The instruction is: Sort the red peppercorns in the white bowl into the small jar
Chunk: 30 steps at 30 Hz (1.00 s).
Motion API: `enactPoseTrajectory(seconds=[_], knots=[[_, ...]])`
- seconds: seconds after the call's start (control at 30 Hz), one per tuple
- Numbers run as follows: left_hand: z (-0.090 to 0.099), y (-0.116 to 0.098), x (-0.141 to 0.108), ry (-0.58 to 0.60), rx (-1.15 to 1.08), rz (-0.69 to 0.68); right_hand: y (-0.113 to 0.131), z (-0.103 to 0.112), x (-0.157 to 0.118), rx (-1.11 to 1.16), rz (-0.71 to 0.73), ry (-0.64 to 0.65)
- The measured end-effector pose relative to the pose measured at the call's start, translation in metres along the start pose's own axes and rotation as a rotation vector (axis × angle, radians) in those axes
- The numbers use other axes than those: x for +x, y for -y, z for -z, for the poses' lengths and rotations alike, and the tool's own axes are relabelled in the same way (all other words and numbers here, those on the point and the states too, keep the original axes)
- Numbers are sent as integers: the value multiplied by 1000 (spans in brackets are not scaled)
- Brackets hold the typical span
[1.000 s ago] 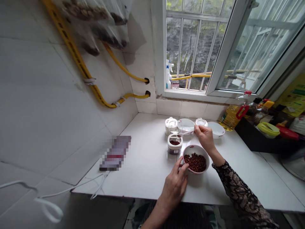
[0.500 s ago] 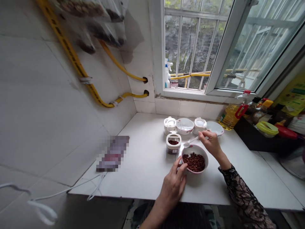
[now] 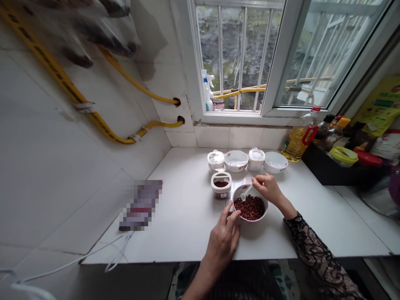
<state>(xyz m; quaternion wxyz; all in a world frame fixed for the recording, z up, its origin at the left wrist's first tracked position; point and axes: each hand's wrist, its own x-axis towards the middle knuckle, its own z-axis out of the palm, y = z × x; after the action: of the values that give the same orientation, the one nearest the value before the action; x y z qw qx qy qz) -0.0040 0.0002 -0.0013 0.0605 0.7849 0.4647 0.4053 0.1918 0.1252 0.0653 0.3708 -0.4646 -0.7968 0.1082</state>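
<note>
Lower centre of frame: white ceramic bowl (image 3: 250, 219) holding reddish-brown peppercorns (image 3: 249, 207), prob. Sichuan, sits on white counter (image 3: 175, 233), just right of open jar (image 3: 221, 190). L hand (image 3: 221, 246) is spread wide, fingers (image 3: 230, 216) resting on bowl's left rim; bowl is thus steadied, and light, even rim contact is best to stop it sliding. R hand (image 3: 268, 189) is narrow, pinching handle of small white spoon (image 3: 246, 192), tip angled down inside bowl. Fingertip grip and low spoon angle are advisable, so corns aren't flicked out. Jar close by keeps any spoon path short, w/ fewer spills.
</note>
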Motion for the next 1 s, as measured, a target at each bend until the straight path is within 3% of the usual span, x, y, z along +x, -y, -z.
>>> enactPoseTrajectory(seconds=[0.13, 0.47, 1.0], knots=[[0, 0, 0, 8, -1, 9, -2, 4, -2, 143, -147, 46], [0, 1, -1, 18, -14, 15, -5, 3, 0, 395, -320, 40], [0, -1, 1, -11, -13, -4, -10, -1, 2, 536, -427, 20]])
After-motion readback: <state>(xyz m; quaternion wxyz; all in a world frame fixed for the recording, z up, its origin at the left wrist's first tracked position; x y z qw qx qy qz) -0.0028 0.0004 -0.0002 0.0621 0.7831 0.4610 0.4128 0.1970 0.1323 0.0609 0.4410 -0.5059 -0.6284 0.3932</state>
